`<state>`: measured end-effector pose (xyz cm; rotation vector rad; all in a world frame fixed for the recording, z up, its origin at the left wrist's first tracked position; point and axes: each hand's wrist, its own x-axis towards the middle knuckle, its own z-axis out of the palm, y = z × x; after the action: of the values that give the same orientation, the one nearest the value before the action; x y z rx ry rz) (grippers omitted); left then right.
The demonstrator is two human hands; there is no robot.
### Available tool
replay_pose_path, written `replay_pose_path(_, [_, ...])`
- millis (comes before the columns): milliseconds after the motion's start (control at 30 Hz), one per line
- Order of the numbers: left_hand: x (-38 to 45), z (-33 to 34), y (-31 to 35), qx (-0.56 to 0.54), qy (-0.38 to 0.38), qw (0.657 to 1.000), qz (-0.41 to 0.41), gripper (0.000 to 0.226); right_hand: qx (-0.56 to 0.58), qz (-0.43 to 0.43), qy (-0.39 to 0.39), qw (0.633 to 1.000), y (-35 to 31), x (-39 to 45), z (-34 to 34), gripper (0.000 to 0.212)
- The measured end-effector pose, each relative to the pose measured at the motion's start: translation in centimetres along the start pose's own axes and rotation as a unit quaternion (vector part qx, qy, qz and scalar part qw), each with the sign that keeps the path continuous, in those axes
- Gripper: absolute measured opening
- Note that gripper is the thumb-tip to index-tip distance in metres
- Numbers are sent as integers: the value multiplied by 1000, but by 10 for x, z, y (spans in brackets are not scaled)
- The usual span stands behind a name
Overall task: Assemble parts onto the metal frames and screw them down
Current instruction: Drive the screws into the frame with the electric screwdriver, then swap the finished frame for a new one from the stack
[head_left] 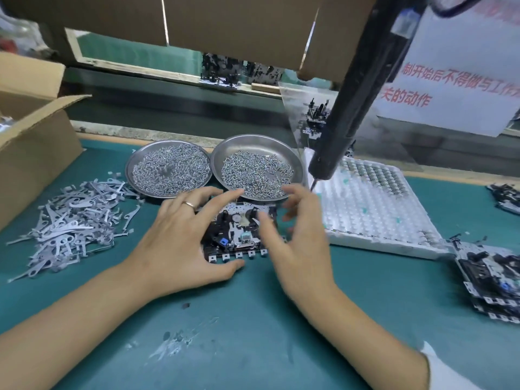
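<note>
Steadying frame (239, 235) w/ left hand (180, 243), fingers spread flat; right hand (298, 229) blurred, grip can't be told; screw prob. needed next.

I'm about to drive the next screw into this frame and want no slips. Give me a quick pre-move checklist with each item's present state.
1. Metal frame flat on the green mat: ok.
2. Left hand steadying the frame: ok, fingers rest on it.
3. Right hand holding a screw: cannot tell, blurred.
4. Screws in the right dish: ok, plenty.
5. Electric screwdriver in hand: not ok, hanging ungripped.
6. Lever parts within reach: ok, piled at left.
</note>
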<state>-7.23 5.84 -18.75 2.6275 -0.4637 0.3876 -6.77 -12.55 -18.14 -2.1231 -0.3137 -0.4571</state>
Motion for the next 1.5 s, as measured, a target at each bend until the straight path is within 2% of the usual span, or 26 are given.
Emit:
replay_pose_path(100, [-3, -3, 4, -26, 23, 999, 18, 97, -126, -14, -101, 987, -14, -8, 8, 68])
replay_pose_path(367, [-13, 1, 9, -129, -60, 983, 113, 94, -219, -24, -225, 949, -17, -9, -6, 91])
replay_pose_path(467, [-12, -3, 4, -223, -114, 957, 146, 87, -246, -54, -246, 936, -13, -13, -18, 94])
replay_pose_path(533, [-12, -3, 1, -302, -139, 933, 136, 83, -257, -65, -247, 932, -11, -21, -26, 92])
replay_pose_path(600, [-12, -1, 2, -327, -139, 925, 132, 78, -247, -68, -236, 937, -10, -31, -33, 87])
replay_pose_path(767, [-14, 5, 2, -300, -76, 944, 117, 68, -211, -46, -191, 958, -14, -52, -68, 68])
replay_pose_path(900, [-13, 9, 3, -286, -42, 951, 111, 68, -252, -17, -30, 967, -5, -37, -128, 45])
replay_pose_path(967, [-14, 11, 3, -271, -40, 955, 116, 67, -293, 30, 39, 955, 10, -23, -162, 42])
replay_pose_path(1033, [-15, 14, 3, -252, -40, 959, 120, 67, -342, 103, 75, 931, 30, -12, -193, 42])
replay_pose_path(1133, [-15, 15, 3, -234, -40, 964, 120, 71, -390, 187, 76, 898, 60, -8, -222, 43])
replay_pose_path(1233, [-14, 16, 2, -232, -35, 965, 120, 71, -391, 229, 35, 891, 78, -8, -232, 48])
replay_pose_path(1300, [-14, 16, 2, -234, -36, 964, 120, 71, -403, 229, 32, 886, 85, -8, -231, 55])
replay_pose_path(1400, [-13, 17, 2, -230, -37, 965, 121, 70, -434, 184, 81, 878, 80, -3, -219, 58])
replay_pose_path(1500, [-13, 14, 5, -231, -22, 966, 113, 64, -340, 57, 91, 934, 61, 3, -186, 38])
